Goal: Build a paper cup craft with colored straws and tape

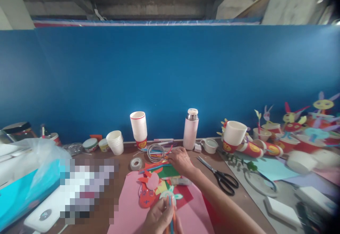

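My left hand (159,218) is closed near the bottom edge around a few thin straws (171,212), orange and blue, held upright over a pink paper sheet (130,205). My right hand (180,160) reaches forward, fingers curled down onto a loose pile of coloured straws and strips (156,154) beside a green paper piece (167,172). Whether it grips one I cannot make out. Red, pink and yellow paper cut-outs (150,188) lie between the two hands.
Black scissors (221,177) lie right of my forearm. A tape roll (136,163), stacked paper cups (138,127), a white flask (190,129) and glue pots stand along the blue wall. Finished cup crafts (265,145) crowd the right; a tissue box and plastic bag sit left.
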`<move>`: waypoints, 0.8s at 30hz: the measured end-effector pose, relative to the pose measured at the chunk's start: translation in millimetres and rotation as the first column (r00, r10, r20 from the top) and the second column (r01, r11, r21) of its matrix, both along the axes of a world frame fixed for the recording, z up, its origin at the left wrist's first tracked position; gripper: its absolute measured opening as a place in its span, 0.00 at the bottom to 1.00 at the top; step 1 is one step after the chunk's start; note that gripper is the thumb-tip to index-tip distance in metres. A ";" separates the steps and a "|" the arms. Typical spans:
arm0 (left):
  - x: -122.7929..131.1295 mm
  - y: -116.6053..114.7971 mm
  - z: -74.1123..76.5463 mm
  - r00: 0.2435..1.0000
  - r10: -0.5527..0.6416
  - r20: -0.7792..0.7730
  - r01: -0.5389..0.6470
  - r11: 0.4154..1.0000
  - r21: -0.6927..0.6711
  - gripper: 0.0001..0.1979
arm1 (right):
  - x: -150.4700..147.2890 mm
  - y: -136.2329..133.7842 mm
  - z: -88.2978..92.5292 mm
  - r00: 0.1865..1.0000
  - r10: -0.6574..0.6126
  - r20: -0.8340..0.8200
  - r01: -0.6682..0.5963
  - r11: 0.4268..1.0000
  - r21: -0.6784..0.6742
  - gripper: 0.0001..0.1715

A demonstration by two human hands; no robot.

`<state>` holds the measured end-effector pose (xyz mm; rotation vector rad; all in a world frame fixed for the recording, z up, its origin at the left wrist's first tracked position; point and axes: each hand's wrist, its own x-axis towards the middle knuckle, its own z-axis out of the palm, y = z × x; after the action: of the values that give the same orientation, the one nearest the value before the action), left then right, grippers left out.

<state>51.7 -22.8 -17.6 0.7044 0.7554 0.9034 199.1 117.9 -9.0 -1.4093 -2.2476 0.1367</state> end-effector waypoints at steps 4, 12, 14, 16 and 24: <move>-1.8 -1.1 0.3 0.998 0.015 0.060 -0.013 1.000 -0.028 0.15 | 5.3 -10.9 17.0 0.982 0.010 -0.189 -0.021 0.998 -0.059 0.11; -3.2 0.1 3.4 0.997 -0.046 0.066 0.046 0.999 -0.006 0.16 | 21.6 -44.1 34.2 0.828 0.079 -0.554 -0.275 0.920 -0.280 0.15; -4.8 1.7 6.2 0.995 -0.055 0.081 0.050 0.997 0.062 0.15 | 23.1 -53.1 36.4 0.684 0.030 -0.729 -0.399 0.852 -0.340 0.13; -6.5 3.2 8.4 0.996 -0.043 0.082 0.034 0.993 0.114 0.15 | 23.5 -62.6 39.8 0.478 -0.080 -0.875 -0.543 0.756 -0.366 0.12; -3.1 1.8 4.9 0.998 -0.019 0.059 0.012 0.992 0.125 0.15 | 29.7 -80.5 39.0 0.302 -0.246 -0.921 -0.619 0.684 -0.386 0.14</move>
<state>48.6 -21.0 -12.7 0.7883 0.6434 0.9592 228.8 37.4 30.0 -0.7979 -1.2316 1.6653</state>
